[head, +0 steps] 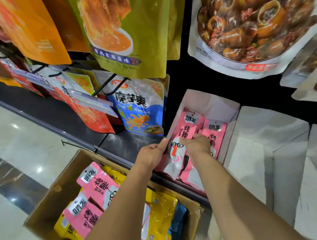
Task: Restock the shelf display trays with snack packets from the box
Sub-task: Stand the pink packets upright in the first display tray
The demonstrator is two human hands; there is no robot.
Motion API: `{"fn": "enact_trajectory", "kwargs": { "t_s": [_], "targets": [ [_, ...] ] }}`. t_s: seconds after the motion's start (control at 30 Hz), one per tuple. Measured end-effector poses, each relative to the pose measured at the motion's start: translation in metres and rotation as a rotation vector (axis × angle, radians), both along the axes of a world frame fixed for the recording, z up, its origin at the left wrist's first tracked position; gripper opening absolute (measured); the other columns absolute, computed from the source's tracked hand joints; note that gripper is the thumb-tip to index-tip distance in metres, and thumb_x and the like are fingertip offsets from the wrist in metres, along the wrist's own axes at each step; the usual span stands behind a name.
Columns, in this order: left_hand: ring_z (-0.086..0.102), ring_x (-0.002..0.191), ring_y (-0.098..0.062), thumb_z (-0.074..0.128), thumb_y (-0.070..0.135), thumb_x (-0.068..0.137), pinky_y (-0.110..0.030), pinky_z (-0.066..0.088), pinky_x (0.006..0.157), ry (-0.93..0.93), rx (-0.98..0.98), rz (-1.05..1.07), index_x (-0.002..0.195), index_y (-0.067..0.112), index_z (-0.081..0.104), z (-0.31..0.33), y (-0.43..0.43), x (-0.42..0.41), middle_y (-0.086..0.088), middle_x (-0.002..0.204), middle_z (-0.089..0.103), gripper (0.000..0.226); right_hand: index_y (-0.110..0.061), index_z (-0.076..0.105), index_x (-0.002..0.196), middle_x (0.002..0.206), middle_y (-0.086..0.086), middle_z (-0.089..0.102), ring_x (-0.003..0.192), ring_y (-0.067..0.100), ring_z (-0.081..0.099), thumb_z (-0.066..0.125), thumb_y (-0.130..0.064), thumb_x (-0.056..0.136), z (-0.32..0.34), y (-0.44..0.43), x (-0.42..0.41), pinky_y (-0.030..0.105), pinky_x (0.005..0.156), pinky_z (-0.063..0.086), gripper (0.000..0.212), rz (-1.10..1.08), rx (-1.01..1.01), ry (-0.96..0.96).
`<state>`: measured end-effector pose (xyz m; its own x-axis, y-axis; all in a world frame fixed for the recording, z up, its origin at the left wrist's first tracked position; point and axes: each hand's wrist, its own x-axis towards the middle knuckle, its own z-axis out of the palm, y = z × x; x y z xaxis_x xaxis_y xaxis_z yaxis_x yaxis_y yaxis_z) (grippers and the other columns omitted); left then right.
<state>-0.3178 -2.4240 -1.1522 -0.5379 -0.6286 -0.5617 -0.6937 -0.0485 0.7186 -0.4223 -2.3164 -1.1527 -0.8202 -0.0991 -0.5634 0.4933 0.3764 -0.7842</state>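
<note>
Glossy plastic pink packets (187, 131) in a matt white card tray (225, 106); rough brown cardboard box (48, 206); polished, perhaps stone, floor (15, 128).

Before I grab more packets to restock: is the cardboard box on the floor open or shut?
Open: the cardboard box has no cover on top, and pink packets and yellow packets show inside.

Head camera, close, looking down at shelf (118, 141)

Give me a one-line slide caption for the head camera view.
Left hand holds the white display tray while the right hand grips a pink snack packet inside it.
</note>
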Motion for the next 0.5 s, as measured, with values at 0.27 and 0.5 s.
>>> {"fn": "enact_trajectory", "kwargs": {
  "t_s": [0.27,0.5],
  "targets": [
    [0.063,0.088,-0.017,0.06,0.049,0.093,-0.029,0.049,0.085,0.057,-0.038,-0.093,0.095,0.015,0.07,0.031,0.008,0.028,-0.001,0.095,0.07,0.035,0.006,0.042,0.142,0.148,0.02,0.048,0.133,0.037,0.048,0.067,-0.033,0.094,0.035,0.016,0.014,0.04,0.107,0.041,0.067,0.333,0.177,0.138],
    [0.065,0.106,-0.031,0.058,0.047,0.089,-0.033,0.048,0.089,-0.073,-0.272,-0.005,0.114,0.006,0.065,0.067,0.003,0.107,-0.014,0.11,0.07,0.049,-0.001,0.058,0.124,0.11,0.017,0.065,0.095,0.032,0.062,0.058,-0.026,0.093,0.085,0.037,0.05,0.036,0.084,0.054,0.04,0.655,0.485,0.398]
  ]
}}
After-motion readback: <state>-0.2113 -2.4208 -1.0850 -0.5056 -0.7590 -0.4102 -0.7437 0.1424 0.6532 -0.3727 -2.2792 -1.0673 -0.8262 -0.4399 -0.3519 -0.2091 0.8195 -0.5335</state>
